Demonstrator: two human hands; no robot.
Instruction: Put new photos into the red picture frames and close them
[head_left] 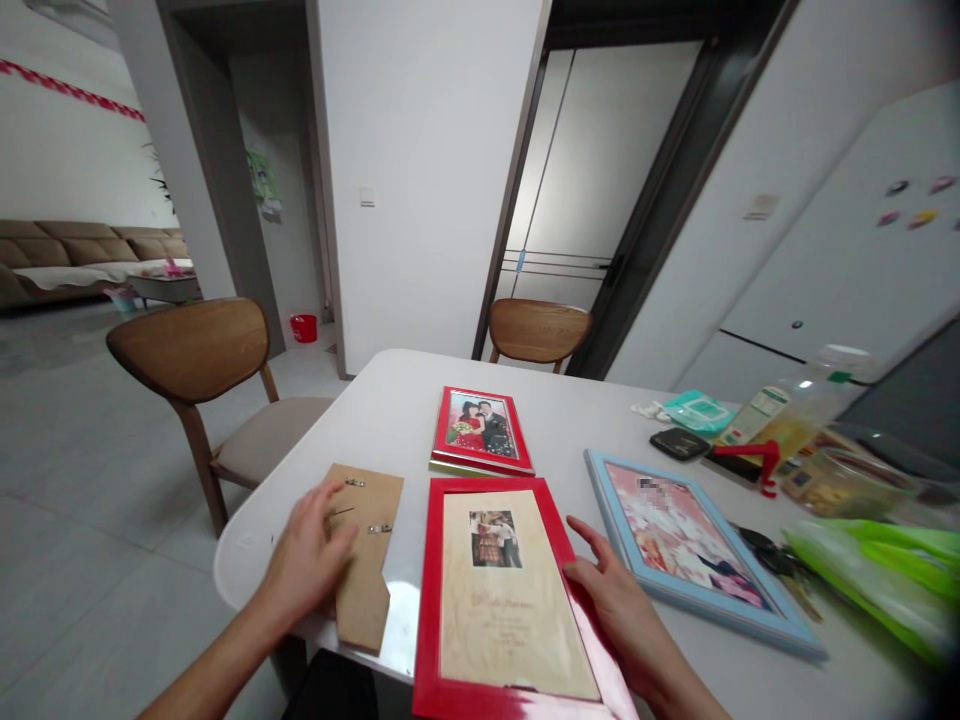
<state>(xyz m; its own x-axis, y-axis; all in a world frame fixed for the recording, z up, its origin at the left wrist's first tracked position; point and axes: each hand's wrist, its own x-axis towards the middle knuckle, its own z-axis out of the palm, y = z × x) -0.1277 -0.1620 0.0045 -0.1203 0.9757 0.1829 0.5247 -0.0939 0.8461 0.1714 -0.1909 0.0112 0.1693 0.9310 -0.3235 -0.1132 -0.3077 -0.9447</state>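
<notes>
My left hand (311, 550) is closed over the left side of a brown frame backing board (367, 590), thumb and fingers on its upper face. Small metal clips show on the board, which has a notched lower right edge. My right hand (619, 610) grips the right border of a red picture frame (429, 600), thumb on the rim and index finger stretched out. Inside that frame lies a beige sheet with a small photo and faint print. Just beyond it rests a second red frame (480, 430) with a couple's photo. A light-blue frame (720, 610) lies right of my right hand.
On the right of the white table (397, 370) are a dark flat case (679, 443), a wipes pack (697, 411), a bottle (795, 400), a clear tub (847, 480), keys (780, 565) and a green bag (892, 570). Wooden chairs (191, 345) stand left and behind.
</notes>
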